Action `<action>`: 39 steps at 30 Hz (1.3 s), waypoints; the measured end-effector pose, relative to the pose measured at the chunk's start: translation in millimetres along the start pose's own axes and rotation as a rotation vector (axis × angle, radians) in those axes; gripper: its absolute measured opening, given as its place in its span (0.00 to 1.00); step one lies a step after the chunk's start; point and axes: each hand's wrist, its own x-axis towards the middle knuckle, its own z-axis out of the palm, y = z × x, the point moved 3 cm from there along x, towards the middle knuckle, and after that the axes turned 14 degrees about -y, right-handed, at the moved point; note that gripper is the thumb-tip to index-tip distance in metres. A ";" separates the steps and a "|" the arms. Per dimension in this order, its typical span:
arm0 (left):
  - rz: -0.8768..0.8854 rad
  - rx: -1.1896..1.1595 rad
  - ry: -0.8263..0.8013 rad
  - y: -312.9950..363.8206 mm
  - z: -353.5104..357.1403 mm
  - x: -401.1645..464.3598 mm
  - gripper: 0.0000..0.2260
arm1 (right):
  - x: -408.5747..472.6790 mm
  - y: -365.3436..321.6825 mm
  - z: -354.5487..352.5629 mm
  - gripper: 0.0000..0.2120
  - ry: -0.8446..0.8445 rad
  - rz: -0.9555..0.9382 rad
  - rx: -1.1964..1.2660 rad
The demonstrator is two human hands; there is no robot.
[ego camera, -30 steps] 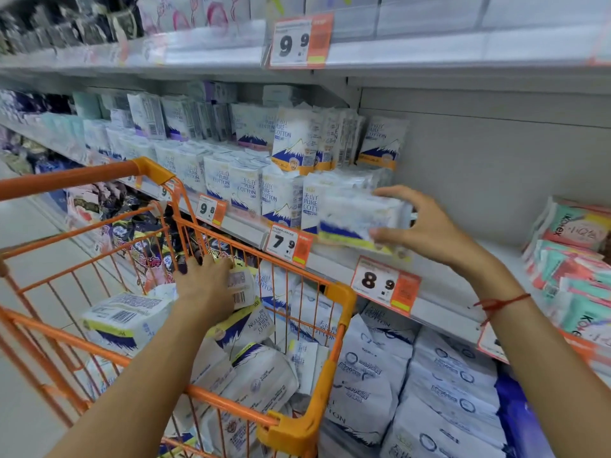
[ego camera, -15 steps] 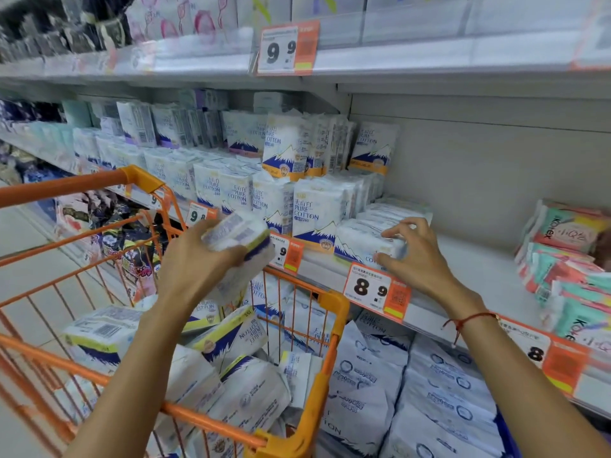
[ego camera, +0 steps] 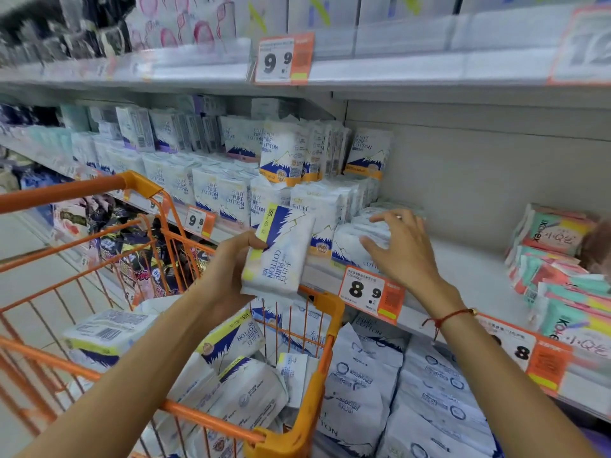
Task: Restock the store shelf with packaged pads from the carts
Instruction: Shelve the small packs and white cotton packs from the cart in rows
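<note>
A white-and-blue pack of pads (ego camera: 279, 251) is gripped in the left hand (ego camera: 228, 262), the thumb curled over its near edge and the remaining fingers hidden behind it. The pack is held tilted above the front rim of the orange cart (ego camera: 325, 328), just short of the shelf (ego camera: 469, 269). The right hand (ego camera: 401, 249) is spread open with straight fingers (ego camera: 386, 215) laid on a low stack of packs (ego camera: 358, 241) already lying at the shelf front, behind the 8.9 price tag (ego camera: 370, 294); nothing is grasped by it. The held pack is just beside that stack, to its left, and near but apart from the right hand.

The task is judged to be partly done. Rows of matching packs are seen standing along the shelf to the left, and the low stack has been started, yet a wide bare stretch of shelf remains to the right of it, before the pink-and-teal packs (ego camera: 555, 256). Several more packs (ego camera: 238, 365) are seen lying in the cart, so a good deal of stocking is judged to be left.
</note>
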 end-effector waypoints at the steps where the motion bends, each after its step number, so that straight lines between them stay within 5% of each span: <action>1: 0.013 -0.041 -0.005 -1.7 2.3 2.4 0.13 | -3.0 -14.5 -4.3 0.15 0.033 -0.025 0.163; 4: 0.076 -0.161 -0.013 -4.9 18.9 13.4 0.22 | -11.0 -53.4 -8.5 0.19 -0.284 0.019 0.708; 7: 0.182 -0.171 -0.010 -9.2 44.3 27.5 0.21 | -17.2 -65.4 -5.9 0.26 -0.538 0.071 0.890; 14: 0.242 -0.122 -0.032 -11.3 67.4 65.8 0.25 | -10.3 -33.1 -23.9 0.26 -0.521 0.063 0.946; 19: 0.280 0.091 -0.030 4.8 81.8 101.7 0.10 | -4.9 -3.1 -37.2 0.31 -0.332 0.119 1.061; 22: 0.295 0.346 0.013 6.6 90.7 132.5 0.17 | 2.2 15.5 -51.5 0.25 -0.170 0.182 1.101; 24: 0.381 0.555 0.071 1.7 95.0 151.9 0.22 | 12.5 33.6 -64.4 0.22 -0.067 0.219 1.068; 27: 0.539 1.116 0.172 -5.4 104.1 171.6 0.11 | 36.2 65.0 -77.6 0.21 0.024 0.252 0.890; 30: 0.427 1.633 0.061 -19.9 118.9 189.0 0.18 | 69.0 96.4 -84.9 0.24 0.077 0.272 0.547; 34: 0.112 1.717 -0.054 -27.2 111.2 197.2 0.21 | 121.4 127.0 -85.2 0.29 -0.081 0.189 0.134; 39: 0.048 1.719 -0.082 -27.6 109.4 197.0 0.22 | 170.9 153.6 -57.7 0.29 -0.208 0.127 0.014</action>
